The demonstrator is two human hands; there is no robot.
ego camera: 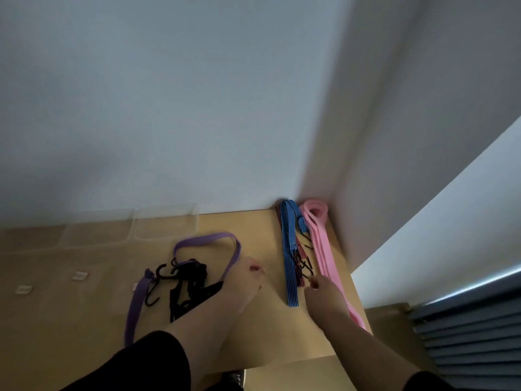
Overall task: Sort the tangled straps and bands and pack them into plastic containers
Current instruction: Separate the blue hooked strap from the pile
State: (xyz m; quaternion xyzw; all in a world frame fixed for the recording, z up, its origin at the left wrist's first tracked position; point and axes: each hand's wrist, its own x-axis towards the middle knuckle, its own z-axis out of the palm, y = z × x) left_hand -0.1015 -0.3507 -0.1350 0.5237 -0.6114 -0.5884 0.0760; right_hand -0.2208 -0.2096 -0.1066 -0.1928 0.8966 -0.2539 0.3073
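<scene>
A purple band (208, 239) loops across the wooden table (259, 328), around a tangle of black straps with hooks (183, 280). My left hand (248, 280) holds the purple band at its right side. By the wall corner a blue striped strap (289, 255) lies straight, with a red striped hooked cord (300, 266) beside it and a pink band (324, 244) to the right. My right hand (321, 292) pinches at the near end of the red hooked cord, its palm over the pink band.
Three clear plastic containers (166, 224) stand along the wall at the back left. Small white tags (80, 276) lie on the table's left part. The table's right edge is close to my right arm; a grey slatted surface (473, 334) lies beyond it.
</scene>
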